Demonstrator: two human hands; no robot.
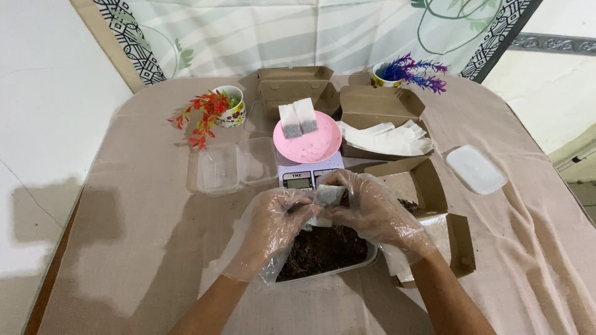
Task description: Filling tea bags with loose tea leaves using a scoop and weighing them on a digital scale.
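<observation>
The small paper sachet is pinched between both gloved hands, just above the tray of dark loose material and at 6 o'clock from the digital scale. The left hand and the right hand both close on it, fingers bent around its edges. The thin gloves look slippery, so I think material may spill beside the tray, or the sachet may tear. At 12 o'clock, two filled sachets lie on the pink plate.

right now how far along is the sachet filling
Done: two filled white paper sachets lie on the pink round plate. In hand: both gloved hands, left hand and right hand, hold another small sachet above the tray of dark loose material. Left: empty sachets in the cardboard box.
</observation>
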